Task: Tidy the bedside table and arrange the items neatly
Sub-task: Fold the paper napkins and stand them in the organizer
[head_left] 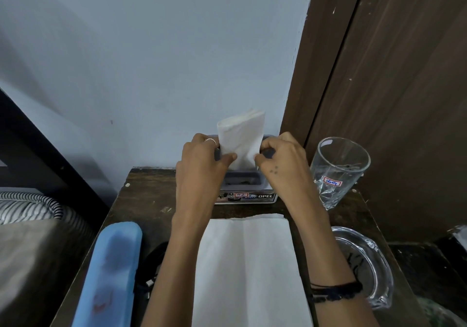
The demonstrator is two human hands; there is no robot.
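A folded white tissue (241,134) stands upright over the grey holder box (243,179) at the back of the dark wooden bedside table (149,198). My left hand (202,165) pinches its left edge and my right hand (280,160) pinches its right edge, both just above the holder's slot. The tissue's lower end is hidden between my fingers. A flat white napkin (247,271) lies unfolded on the table between my forearms.
A clear drinking glass (338,170) with a "169" label stands at the back right. A glass ashtray (364,263) sits at the right edge. A long blue case (111,271) lies along the left edge, a black cable (151,276) beside it. Bedding is at the left.
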